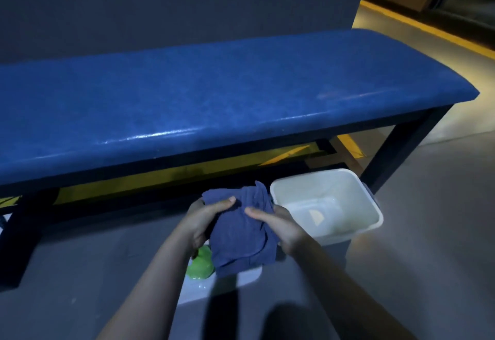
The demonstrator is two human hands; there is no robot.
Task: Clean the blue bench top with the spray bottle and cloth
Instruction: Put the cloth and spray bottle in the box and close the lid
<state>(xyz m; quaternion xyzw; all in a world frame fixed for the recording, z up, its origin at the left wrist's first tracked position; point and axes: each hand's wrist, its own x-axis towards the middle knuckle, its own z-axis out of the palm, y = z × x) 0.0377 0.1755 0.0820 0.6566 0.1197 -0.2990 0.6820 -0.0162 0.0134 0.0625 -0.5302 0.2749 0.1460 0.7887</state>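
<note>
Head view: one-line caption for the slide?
Both hands, left hand and right hand, grip a blue cloth in front of the blue bench top, beside a white bin.

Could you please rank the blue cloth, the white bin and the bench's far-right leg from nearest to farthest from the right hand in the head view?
1. Blue cloth: held by the right hand, on its left.
2. White bin: on the floor, just right of it.
3. Bench leg: farther up and right.

No readable text, labels, brands, numbers or signs anywhere in view
</note>
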